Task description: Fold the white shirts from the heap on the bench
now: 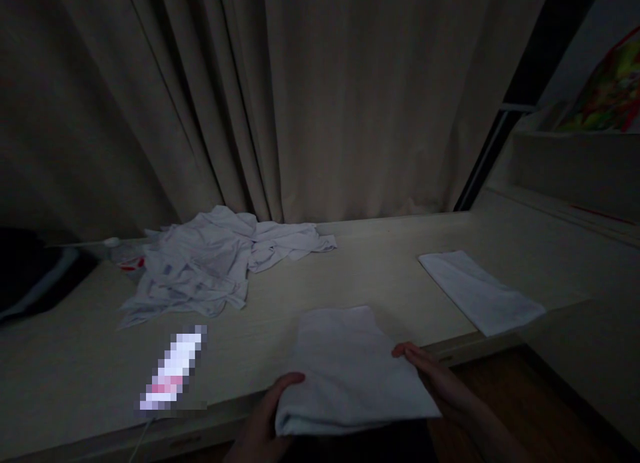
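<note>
A folded white cloth (350, 370) lies at the near edge of a pale wooden desk (380, 276), partly hanging over the edge. My left hand (267, 416) grips its near left corner, thumb on top. The fingers of my right hand (433, 376) curl on the cloth's right edge. A second folded white cloth (480, 291) rests flat to the right. A heap of crumpled white garments (210, 266) sits at the back left.
Beige curtains (310, 96) hang behind the desk. A blurred flat object (173, 370) with a cable lies at the front left. A dark item (35, 270) is at the far left, a colourful bag (607, 90) on a shelf at upper right.
</note>
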Demonstrator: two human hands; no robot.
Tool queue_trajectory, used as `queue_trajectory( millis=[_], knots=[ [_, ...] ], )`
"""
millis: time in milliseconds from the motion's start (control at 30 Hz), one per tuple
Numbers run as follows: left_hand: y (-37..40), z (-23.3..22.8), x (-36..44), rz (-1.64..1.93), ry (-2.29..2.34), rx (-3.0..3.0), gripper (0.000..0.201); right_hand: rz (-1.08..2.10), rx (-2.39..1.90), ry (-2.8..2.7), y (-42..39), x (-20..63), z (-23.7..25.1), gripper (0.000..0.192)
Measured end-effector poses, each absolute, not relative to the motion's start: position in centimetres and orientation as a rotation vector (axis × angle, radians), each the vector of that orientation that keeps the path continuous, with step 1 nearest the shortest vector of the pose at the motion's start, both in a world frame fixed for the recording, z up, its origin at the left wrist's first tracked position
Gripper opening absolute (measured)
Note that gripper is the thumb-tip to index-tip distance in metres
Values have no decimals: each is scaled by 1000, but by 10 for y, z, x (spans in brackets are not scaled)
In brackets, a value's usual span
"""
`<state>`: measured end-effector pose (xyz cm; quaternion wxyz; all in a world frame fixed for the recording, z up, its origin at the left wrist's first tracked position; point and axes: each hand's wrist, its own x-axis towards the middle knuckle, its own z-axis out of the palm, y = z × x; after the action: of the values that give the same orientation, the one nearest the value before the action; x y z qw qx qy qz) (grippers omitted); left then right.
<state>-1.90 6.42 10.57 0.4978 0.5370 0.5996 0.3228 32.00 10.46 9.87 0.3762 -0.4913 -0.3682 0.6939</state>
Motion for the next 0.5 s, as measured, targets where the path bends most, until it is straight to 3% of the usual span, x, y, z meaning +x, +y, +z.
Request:
queue_trajectory(
  millis=[100,233,367,500],
  knots=[
    [81,135,-15,838,1496,1616,36,1835,-1143,-900,107,327,119,36],
    [99,167,-9,981,1522,1809,23,1630,-1223,-1188,103,333,148,49],
    [110,183,1,1052,1457,1673,28,1283,-1322,-1586,104,332,168,47],
    [118,192,23,1054,1464,1549,35,848,-1441,-1462,111,336,175,45]
  ],
)
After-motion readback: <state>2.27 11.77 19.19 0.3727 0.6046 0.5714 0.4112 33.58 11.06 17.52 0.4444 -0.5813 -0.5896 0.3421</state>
